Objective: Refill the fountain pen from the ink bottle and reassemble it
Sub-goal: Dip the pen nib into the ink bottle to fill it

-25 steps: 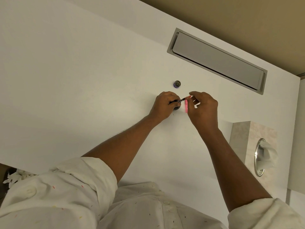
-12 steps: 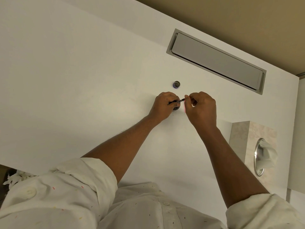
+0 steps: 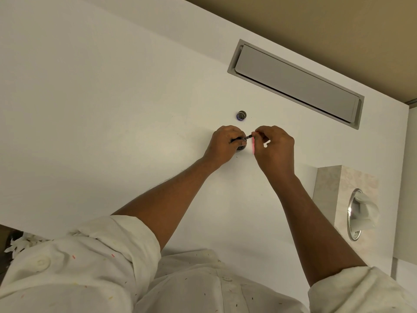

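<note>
I am looking down past both forearms at the white table (image 3: 112, 114), and the one thing I am weighing is how the pen is lying between the two hands. The left hand (image 3: 225, 144) is curling its fingers round the dark pen section (image 3: 247, 137), which is sitting nearly level. Its long axis is running left to right and tipping up a little toward the right, and its free end is poking out past the left thumb. The right hand (image 3: 274, 147) is meeting that free end with thumb and forefinger bent into a pinch. A pink piece (image 3: 253, 147) is showing against those fingertips, standing roughly upright, so it is lying across the pen's line, not along it. I am taking it for the barrel or the filler, but it is too small to tell which. Under the left hand a dark round shape is peeking out, which I am reading as the ink bottle (image 3: 240, 150), mostly hidden. The bottle cap (image 3: 241, 115) is lying on the table just beyond the hands, apart from both. As I am judging it, the next move is turning on the right hand: it is the nearer to the open end, and the pink piece is needing to swing into line with the dark section.
</note>
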Motion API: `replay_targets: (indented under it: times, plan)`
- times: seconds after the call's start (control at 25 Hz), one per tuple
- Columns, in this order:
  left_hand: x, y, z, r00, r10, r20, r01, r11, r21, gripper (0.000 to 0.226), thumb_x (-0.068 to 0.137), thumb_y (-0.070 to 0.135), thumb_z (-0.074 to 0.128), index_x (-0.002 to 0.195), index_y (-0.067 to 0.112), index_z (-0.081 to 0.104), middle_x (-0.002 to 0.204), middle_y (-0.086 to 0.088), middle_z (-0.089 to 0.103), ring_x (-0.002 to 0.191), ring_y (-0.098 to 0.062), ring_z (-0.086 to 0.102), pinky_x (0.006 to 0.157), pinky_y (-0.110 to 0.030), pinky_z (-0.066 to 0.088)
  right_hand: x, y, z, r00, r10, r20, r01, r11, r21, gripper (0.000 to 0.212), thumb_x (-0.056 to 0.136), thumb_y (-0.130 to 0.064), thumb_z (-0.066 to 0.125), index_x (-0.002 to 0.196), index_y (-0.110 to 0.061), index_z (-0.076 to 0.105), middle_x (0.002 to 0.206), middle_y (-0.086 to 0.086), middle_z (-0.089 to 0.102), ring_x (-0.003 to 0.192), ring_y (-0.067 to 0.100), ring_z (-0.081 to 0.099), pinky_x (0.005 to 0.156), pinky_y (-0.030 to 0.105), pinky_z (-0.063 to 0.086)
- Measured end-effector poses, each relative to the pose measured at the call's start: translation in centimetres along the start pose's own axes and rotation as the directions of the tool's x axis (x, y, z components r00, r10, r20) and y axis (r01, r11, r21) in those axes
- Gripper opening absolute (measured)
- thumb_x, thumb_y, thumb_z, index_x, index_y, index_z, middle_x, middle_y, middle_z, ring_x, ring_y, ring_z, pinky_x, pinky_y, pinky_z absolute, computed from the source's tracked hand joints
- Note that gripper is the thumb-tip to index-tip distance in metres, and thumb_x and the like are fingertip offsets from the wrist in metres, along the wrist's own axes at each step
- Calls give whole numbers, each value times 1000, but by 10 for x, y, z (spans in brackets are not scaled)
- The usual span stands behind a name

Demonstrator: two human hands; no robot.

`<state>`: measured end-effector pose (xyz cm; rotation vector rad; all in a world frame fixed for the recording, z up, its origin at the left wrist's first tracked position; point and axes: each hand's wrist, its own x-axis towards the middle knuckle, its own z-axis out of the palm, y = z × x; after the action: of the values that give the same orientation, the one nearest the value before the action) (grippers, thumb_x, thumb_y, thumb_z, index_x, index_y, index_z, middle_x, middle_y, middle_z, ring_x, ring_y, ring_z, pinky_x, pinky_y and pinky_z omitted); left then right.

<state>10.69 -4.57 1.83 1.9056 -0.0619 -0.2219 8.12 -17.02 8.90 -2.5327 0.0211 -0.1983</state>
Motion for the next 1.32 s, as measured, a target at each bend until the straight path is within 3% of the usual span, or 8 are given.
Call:
replay_targets:
  times: [0.16, 0.36, 0.6, 0.76, 0.92, 1.12, 1.32]
  plan:
    - [0, -1, 0, 1000, 3, -1, -3, 1000, 14, 11, 78, 3, 65, 86, 1, 72, 95, -12, 71, 93, -25, 59, 85, -30, 46, 3, 2, 1, 1000, 20, 8, -20, 999, -35, 19, 89, -18, 60, 76, -5, 66, 71, 10, 65, 68, 25, 57, 66, 44, 50]
    - [1, -1, 1, 1000, -6, 5, 6, 1000, 11, 11, 79, 5, 65, 87, 3, 73, 96, -10, 70, 94, -24, 58, 84, -27, 44, 3, 2, 2, 999, 38, 4, -38, 999, -28, 19, 89, -23, 62, 80, -7, 66, 74, 8, 66, 69, 23, 59, 67, 43, 51]
    - [0, -1, -1, 1000, -1, 7, 1, 1000, 13, 12, 79, 5, 65, 89, 2, 72, 96, -12, 70, 94, -25, 58, 85, -32, 46, 1, -2, 1, 995, 99, 30, -100, 994, 53, 25, 85, -14, 68, 109, -8, 67, 88, 5, 69, 74, 18, 61, 73, 29, 51]
    - [0, 0, 0, 1000, -9, 5, 9, 1000, 9, 12, 79, 5, 66, 89, 1, 72, 97, -12, 70, 95, -23, 58, 85, -27, 44, 1, -3, 2, 991, 127, 29, -129, 989, 77, 15, 86, -9, 64, 99, -5, 70, 90, 8, 71, 78, 22, 64, 75, 34, 54]
    - [-1, 0, 1, 1000, -21, -18, 21, 1000, -21, 12, 79, 5, 66, 89, 0, 72, 96, -13, 71, 95, -25, 59, 86, -32, 47, 3, -5, 3, 991, 133, 28, -135, 988, 74, 10, 86, -7, 64, 94, -5, 69, 84, 2, 69, 74, 17, 62, 73, 35, 55]
    - [0, 2, -2, 999, -43, -14, 42, 994, -104, 13, 76, 2, 69, 88, -1, 72, 94, -15, 71, 86, -19, 61, 74, -5, 43, 2, -6, 3, 988, 155, 22, -157, 985, 68, 11, 86, -6, 62, 94, -5, 69, 87, 7, 71, 77, 20, 65, 74, 34, 55]
    - [0, 3, -3, 996, -88, -9, 86, 983, -163, 34, 72, 5, 75, 105, 3, 70, 109, -13, 69, 97, -14, 59, 77, 3, 39, 3, -6, -1, 984, 176, -6, -175, 982, 71, 13, 87, -8, 61, 97, -5, 69, 87, 5, 70, 77, 17, 64, 73, 27, 52]
